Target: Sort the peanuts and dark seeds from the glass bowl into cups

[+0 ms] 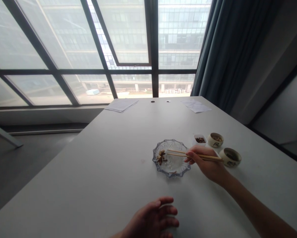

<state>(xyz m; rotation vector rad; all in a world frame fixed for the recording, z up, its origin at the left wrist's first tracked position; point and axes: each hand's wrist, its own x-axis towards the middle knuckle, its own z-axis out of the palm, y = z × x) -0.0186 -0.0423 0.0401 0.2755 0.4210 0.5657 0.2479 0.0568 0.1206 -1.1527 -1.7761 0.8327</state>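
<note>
My right hand (205,160) is closed around a pair of wooden chopsticks (178,153). Their tips hang over a scalloped clear glass dish (172,173), with nothing visible between them. A small heap of brown, nut-like pieces (161,157) lies at the dish's left side, just left of the tips. Nearer to me, my left hand (155,216) is held over the table with fingers apart and nothing in it. Beyond my right hand stands a small white container (200,138) of dark brown pieces. Beside it are two cream cups with dark markings, a farther cup (215,140) and a nearer cup (230,157).
The white table (113,185) reaches toward a large window. Papers (122,105) lie at its far left corner and another sheet (196,105) at the far right. A dark curtain (220,56) hangs at the right. The table's left edge drops to a grey floor.
</note>
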